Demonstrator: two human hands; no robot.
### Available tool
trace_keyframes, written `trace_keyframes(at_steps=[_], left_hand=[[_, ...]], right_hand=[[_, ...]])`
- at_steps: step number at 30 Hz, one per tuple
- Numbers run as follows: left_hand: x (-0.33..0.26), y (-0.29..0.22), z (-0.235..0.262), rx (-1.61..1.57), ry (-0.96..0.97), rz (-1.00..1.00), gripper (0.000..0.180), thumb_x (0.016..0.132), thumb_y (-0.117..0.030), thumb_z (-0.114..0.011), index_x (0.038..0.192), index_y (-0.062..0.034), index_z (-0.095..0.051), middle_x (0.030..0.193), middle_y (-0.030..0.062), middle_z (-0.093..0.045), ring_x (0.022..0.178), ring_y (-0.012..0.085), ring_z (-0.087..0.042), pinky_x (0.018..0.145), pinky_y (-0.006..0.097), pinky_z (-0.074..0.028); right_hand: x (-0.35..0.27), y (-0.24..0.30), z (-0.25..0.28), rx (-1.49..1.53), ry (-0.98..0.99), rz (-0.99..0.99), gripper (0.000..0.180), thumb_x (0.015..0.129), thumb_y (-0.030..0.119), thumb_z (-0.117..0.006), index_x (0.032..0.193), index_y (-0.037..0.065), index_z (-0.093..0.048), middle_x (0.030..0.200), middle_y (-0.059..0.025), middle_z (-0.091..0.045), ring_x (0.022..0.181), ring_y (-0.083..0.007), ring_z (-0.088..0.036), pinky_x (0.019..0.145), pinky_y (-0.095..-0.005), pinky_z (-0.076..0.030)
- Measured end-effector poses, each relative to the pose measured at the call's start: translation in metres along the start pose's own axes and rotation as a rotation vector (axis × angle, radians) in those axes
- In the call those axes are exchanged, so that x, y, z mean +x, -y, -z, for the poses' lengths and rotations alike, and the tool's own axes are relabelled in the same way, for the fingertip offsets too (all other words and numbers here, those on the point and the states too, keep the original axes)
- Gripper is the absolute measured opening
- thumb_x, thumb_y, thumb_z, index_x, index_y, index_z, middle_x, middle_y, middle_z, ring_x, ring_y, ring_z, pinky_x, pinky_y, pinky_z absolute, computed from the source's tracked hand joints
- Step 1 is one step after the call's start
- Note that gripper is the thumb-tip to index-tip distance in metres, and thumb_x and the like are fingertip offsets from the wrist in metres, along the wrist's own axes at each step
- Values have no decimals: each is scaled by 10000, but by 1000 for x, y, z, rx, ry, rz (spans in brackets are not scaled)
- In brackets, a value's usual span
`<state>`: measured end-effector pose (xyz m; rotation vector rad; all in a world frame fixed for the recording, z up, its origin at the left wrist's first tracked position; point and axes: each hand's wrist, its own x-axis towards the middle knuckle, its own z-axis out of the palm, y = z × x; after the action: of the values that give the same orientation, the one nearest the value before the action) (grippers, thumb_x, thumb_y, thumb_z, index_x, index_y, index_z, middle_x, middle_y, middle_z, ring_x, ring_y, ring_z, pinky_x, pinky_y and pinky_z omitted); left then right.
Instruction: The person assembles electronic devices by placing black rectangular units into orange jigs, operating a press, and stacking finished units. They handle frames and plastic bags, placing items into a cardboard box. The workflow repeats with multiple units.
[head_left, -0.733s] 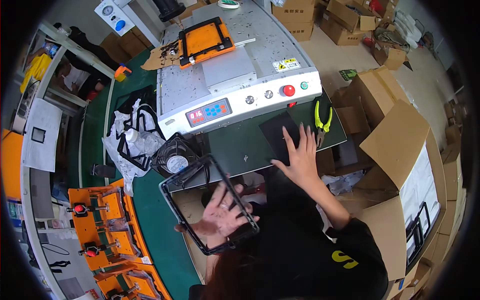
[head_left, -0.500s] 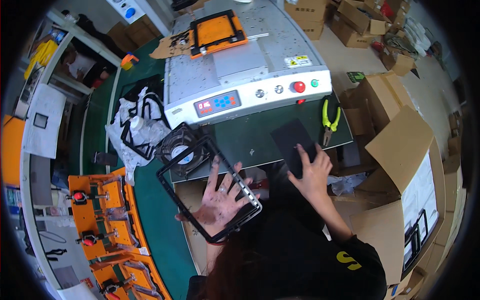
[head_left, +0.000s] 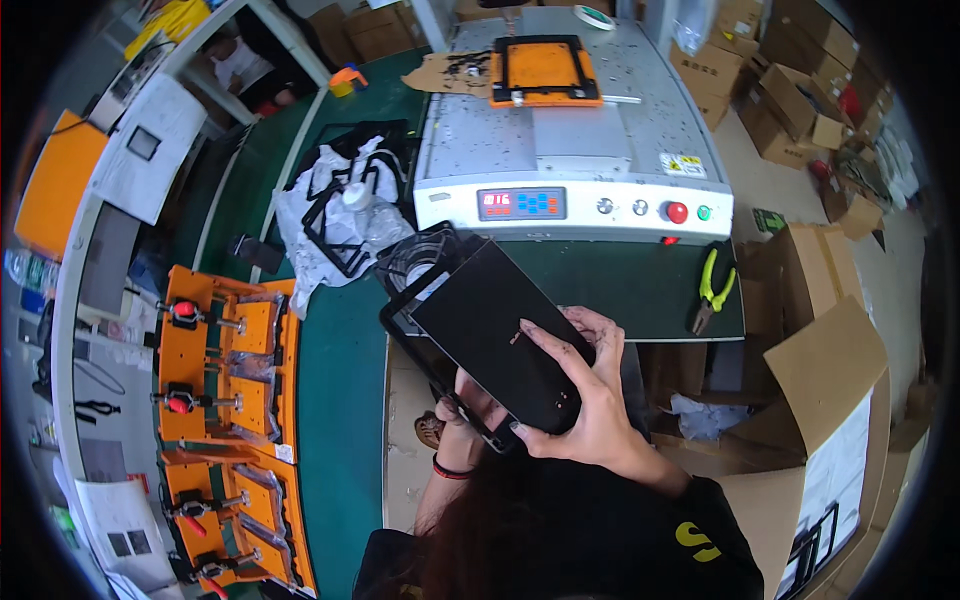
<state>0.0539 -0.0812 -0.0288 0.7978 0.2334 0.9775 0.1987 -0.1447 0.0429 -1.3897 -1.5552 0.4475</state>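
Observation:
My left hand (head_left: 462, 415) holds a black rectangular frame (head_left: 440, 372) from beneath, thumb at its lower edge; the other fingers are mostly hidden below. Over the frame lies a flat black panel (head_left: 490, 325), slightly shifted to the right so that the frame's left side shows. My right hand (head_left: 590, 385) grips the panel along its right and lower edges, its index finger stretched across the surface. A few small marks show on the panel. Just behind the frame stands a round black fan (head_left: 415, 258), partly covered.
A white machine (head_left: 575, 205) with buttons carries an orange fixture (head_left: 546, 72). Green-handled pliers (head_left: 711, 290) lie at the table's right edge. Orange clamp jigs (head_left: 265, 365) line the left. Plastic wrap (head_left: 310, 225) with black frames lies behind; an open carton (head_left: 830, 380) stands right.
My right hand has brought the black panel left, from over the table onto the frame. My left hand, spread behind the frame before, now grips its lower edge. The view has turned left.

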Motion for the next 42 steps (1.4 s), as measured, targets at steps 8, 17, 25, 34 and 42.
trace_keyframes(at_steps=[8, 17, 25, 34, 42], left_hand=[[13, -5, -14, 48, 33, -70, 1262, 593, -747, -678, 1470, -29, -121, 1488, 227, -192, 1370, 351, -260, 1099, 497, -278], [21, -1, -12, -15, 19, -85, 994, 781, -661, -563, 1463, -44, -185, 1483, 218, -219, 1344, 347, -300, 1098, 469, -304], [19, 3, -12, -76, 24, -76, 905, 826, -618, -503, 1461, -53, -193, 1482, 194, -230, 1342, 324, -308, 1096, 453, -311], [17, 10, -16, -224, 23, -68, 725, 906, -491, -401, 1462, -72, -200, 1487, 177, -229, 1342, 315, -296, 1122, 447, -250], [18, 5, -24, -208, 58, -112, 620, 977, -435, -355, 1459, -73, -210, 1483, 173, -237, 1338, 306, -294, 1124, 424, -248]], right_hand=[[2, -1, -16, 37, -25, 50, 836, 506, 330, -787, 1271, 84, -554, 1215, -259, -359, 1136, -386, -335, 984, -476, -314], [1, -2, -18, -53, -7, 69, 826, 514, 388, -745, 1241, 36, -571, 1196, -252, -389, 1174, -371, -358, 985, -470, -331], [1, 0, -19, -78, 2, 66, 829, 517, 367, -759, 1254, 40, -563, 1223, -259, -380, 1166, -379, -355, 985, -468, -332], [2, 5, -20, -147, 28, 66, 824, 556, 399, -770, 1292, 108, -539, 1205, -271, -380, 1116, -399, -365, 962, -505, -309], [0, 11, -20, -197, 24, 60, 830, 514, 381, -758, 1266, 87, -565, 1227, -275, -388, 1132, -388, -370, 974, -486, -315]])
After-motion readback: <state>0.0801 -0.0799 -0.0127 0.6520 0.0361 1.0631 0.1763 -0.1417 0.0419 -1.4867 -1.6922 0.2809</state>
